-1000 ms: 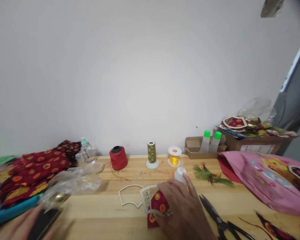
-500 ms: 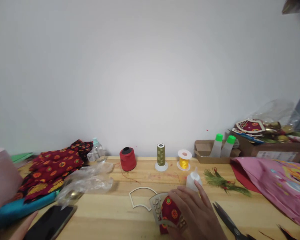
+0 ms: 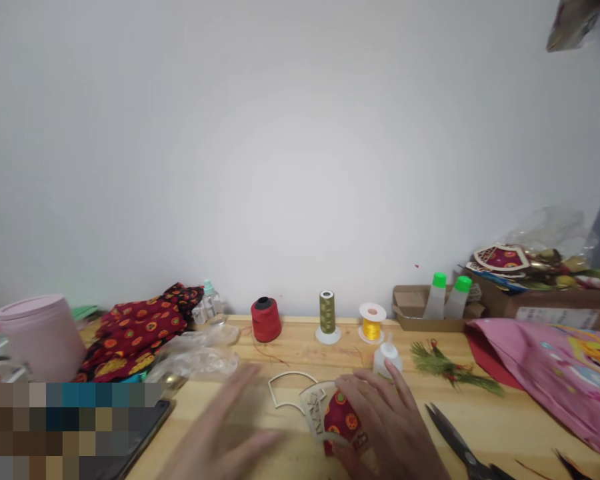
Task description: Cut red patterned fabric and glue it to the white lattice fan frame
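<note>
Closest in, bottom center, the right hand [image 3: 385,427] sits fingers-spread on a red patterned fabric piece [image 3: 341,417] inside a cream lattice frame [image 3: 313,403]; can't tell if it's pinching. The blurry left hand [image 3: 220,433] is splayed open just beside it. An olive thread spool [image 3: 327,313] stands at the far table edge.

I get the left hand [image 3: 217,430] blurred, the scissors [image 3: 453,443] cut off at the table's near edge, and a pixelated patch [image 3: 65,430] near-left.

Along the back of the table [image 3: 293,350] stand a red thread cone [image 3: 266,321], an olive thread spool [image 3: 327,313] and a yellow spool [image 3: 372,328]; black scissors [image 3: 453,437] lie near a pink printed bag [image 3: 545,373] and a green sprig [image 3: 447,367]
</note>
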Available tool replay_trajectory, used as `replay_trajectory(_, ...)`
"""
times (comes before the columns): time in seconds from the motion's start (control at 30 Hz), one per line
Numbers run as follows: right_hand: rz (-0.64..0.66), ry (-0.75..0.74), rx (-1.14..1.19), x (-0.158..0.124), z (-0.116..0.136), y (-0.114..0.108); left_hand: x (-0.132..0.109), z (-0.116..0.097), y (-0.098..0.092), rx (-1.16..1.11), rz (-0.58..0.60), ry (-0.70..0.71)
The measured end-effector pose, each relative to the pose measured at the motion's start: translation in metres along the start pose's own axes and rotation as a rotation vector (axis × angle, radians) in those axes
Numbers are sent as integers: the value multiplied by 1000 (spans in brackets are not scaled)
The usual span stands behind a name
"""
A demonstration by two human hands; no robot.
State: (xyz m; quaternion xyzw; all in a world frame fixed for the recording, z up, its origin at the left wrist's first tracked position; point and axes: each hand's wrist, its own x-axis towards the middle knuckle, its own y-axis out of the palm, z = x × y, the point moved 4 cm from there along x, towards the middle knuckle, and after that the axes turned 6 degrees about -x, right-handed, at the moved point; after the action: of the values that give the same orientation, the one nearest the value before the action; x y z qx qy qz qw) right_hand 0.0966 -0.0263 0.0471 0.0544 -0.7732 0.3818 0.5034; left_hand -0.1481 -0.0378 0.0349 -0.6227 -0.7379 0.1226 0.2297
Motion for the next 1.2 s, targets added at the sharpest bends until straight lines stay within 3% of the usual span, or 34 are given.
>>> replay_trajectory(0.1, 31, 69, -34, -2, -7, 0, 7, -58, 82, -639, 630, -109)
replay_trajectory(0.13, 44, 83, -43, -3, -9, 0, 9, -72, 98, -783, 745, -107)
replay_trajectory(0.2, 65, 113, -49, -5, -15, 0, 12, -87, 116, -963, 834, -127)
replay_trajectory(0.33, 78, 190, -7, -7, -21, -1, 14, -81, 127, -1227, 862, -185)
replay_trajectory(0.53, 195, 171, 110, -9, -17, 7, 8, -61, 139, -1384, 784, -305)
replay_trajectory(0.7, 208, 178, 162, -11, -17, 9, 6, -59, 142, -1612, 918, -360)
replay_trajectory(0.87, 211, 152, 163, -8, -16, 6, 5, -61, 143, -1603, 935, -363)
replay_trajectory(1.1, 212, 146, 139, -7, -16, 3, 5, -50, 144, -1569, 881, -263)
replay_trajectory(1.2, 49, 205, 139, -8, -27, -9, 9, -46, 141, -1595, 808, -317)
